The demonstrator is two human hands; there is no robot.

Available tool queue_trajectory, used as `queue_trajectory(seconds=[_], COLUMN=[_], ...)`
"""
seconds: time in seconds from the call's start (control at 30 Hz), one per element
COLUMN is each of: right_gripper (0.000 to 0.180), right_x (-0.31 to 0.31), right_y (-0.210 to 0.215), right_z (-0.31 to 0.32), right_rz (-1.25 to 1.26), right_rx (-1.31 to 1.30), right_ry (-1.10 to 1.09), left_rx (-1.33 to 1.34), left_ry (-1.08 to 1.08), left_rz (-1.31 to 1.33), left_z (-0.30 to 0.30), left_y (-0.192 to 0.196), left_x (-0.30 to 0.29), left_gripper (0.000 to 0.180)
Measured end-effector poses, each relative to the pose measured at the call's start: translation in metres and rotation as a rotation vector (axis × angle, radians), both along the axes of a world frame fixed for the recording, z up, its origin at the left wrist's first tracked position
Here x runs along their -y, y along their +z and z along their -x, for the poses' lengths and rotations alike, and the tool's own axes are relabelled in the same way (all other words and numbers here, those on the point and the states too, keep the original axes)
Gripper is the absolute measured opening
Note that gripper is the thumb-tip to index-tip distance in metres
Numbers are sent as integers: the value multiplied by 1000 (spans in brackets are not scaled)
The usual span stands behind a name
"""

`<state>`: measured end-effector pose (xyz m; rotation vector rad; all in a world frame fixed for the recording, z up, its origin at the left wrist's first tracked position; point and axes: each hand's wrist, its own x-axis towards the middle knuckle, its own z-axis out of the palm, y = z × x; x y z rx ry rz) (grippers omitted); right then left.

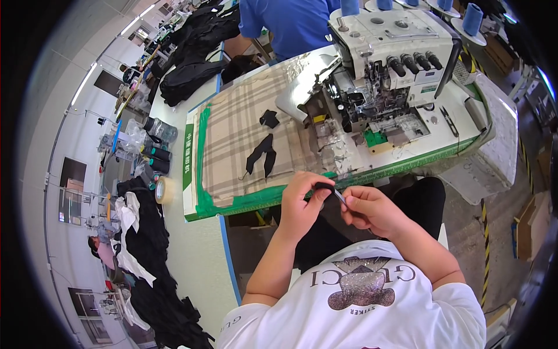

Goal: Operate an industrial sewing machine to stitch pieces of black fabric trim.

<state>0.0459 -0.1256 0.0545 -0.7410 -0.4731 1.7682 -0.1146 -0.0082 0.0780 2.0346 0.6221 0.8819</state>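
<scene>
Near the front edge of the sewing table, my left hand point(302, 199) pinches a small black fabric piece point(324, 185) between thumb and fingers. Close beside it, my right hand point(372, 208) is closed on a slim silvery metal tool point(340, 197), whose tip meets the black piece; its exact kind is hard to make out. Beyond my hands, a forked black fabric strip point(261, 155) and a smaller black scrap point(269, 119) lie on a beige plaid cloth point(226, 134) edged with green tape.
An overlock sewing machine point(389, 52) stands at the right of the table, with dark snips point(449, 121) beside it. Blue thread cones point(472, 19) rise behind. Left are a tape roll point(163, 190), dark spools point(158, 158) and heaped black garments point(148, 256). A person in blue point(288, 26) sits ahead.
</scene>
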Motion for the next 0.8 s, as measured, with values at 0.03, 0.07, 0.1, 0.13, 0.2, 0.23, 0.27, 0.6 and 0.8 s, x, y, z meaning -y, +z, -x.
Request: queue_trajectory(seconds=[0.03, 0.07, 0.1, 0.13, 0.2, 0.23, 0.27, 0.6, 0.8], right_gripper=[19, 20, 20, 21, 21, 22, 23, 31, 30], right_x=[0, 0, -1, -2, -4, -4, -4, 5, 5], right_y=[2, 2, -1, -6, -12, -14, -15, -24, -28], right_z=[0, -3, -6, -8, -9, -9, -7, -11, -17], right_rz=[69, 76, 78, 94, 106, 82, 59, 11, -160], right_rx=[-45, -102, -104, -301, -500, -555, -610, -411, -374], right_ry=[-2, 46, 46, 151, 249, 276, 304, 276, 211], left_rx=[12, 28, 52, 52, 160, 158, 166, 112, 132], left_ry=[-43, -92, -147, -147, -214, -219, -237, -239, -360], left_rz=[-71, -145, -126, -125, 471, 471, 566, 225, 480], left_z=[1, 0, 1, 2, -1, 0, 3, -2, -9], left_y=[-4, -8, -10, -11, -1, -3, -5, -22, -19], left_x=[-5, -9, -13, -9, 5, 4, 3, -8, -2], left_gripper=[8, 8, 8, 8, 12, 12, 16, 47, 42])
